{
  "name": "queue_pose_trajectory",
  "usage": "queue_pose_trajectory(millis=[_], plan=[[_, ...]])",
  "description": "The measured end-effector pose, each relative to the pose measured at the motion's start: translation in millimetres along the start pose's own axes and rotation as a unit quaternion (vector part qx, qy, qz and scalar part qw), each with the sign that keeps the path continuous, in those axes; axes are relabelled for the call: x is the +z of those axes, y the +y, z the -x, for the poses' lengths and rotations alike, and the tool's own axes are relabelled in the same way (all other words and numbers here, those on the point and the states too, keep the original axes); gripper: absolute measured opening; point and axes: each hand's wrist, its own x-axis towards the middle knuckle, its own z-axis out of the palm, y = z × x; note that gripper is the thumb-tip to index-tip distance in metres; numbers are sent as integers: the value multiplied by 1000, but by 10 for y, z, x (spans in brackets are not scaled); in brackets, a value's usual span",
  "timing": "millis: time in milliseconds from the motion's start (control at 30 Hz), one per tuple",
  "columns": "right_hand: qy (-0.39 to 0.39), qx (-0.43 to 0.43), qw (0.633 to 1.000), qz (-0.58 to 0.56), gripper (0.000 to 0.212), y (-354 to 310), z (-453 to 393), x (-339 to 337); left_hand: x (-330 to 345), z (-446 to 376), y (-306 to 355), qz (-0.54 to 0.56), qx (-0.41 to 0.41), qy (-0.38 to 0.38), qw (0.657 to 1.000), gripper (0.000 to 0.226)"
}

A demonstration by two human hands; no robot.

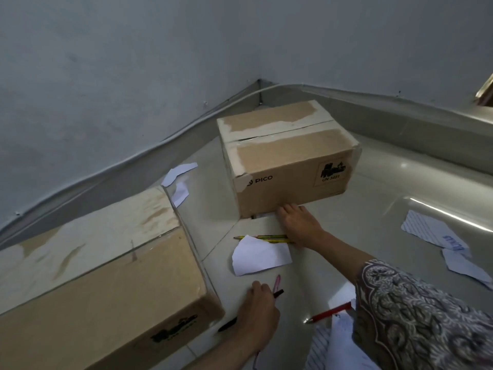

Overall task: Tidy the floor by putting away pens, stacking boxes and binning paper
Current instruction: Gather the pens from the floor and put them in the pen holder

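Note:
My left hand [260, 308] grips a black pen [278, 293] and a pink pen [277, 283] low in the middle. My right hand [298, 225] reaches forward to the bottom edge of a PICO cardboard box [288, 156], fingers curled at the floor; what they hold is hidden. Two yellow pencils [262, 238] lie on the tiles just left of that wrist. A torn white paper [260, 256] lies below the pencils. A red pen [329, 313] lies near my patterned sleeve. A larger cardboard box [106, 263] fills the lower left.
More torn paper lies by the wall [178, 172], at the right [432, 233] and at the bottom [338, 343]. Grey walls meet in a corner behind the PICO box, with a cable along the skirting. The floor is glossy pale tile.

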Motion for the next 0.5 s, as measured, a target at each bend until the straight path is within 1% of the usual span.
queue_pose_trajectory(millis=[100, 167, 233, 300, 367, 400, 500], plan=[[17, -18, 999, 44, 39, 33, -66, 108, -46, -22, 2, 14, -3, -11, 1000, 19], [17, -17, 998, 53, 36, 31, -111, 154, -73, -40, -4, 39, -3, -17, 999, 5], [9, -1, 998, 56, 32, 26, -139, 149, -95, -60, -19, 71, -5, -7, 997, 7], [3, -3, 999, 54, 33, 27, -138, 124, -120, -82, -34, 113, -4, 16, 993, 8], [5, -14, 999, 32, 34, 41, -79, 89, -150, -115, -51, 154, 6, 36, 987, 21], [17, -21, 1000, 10, 32, 44, -33, 74, -165, -130, -64, 172, 11, 43, 984, 23], [51, -58, 993, -91, 27, -7, 192, 42, -199, -121, -91, 238, 14, 56, 970, 10]])
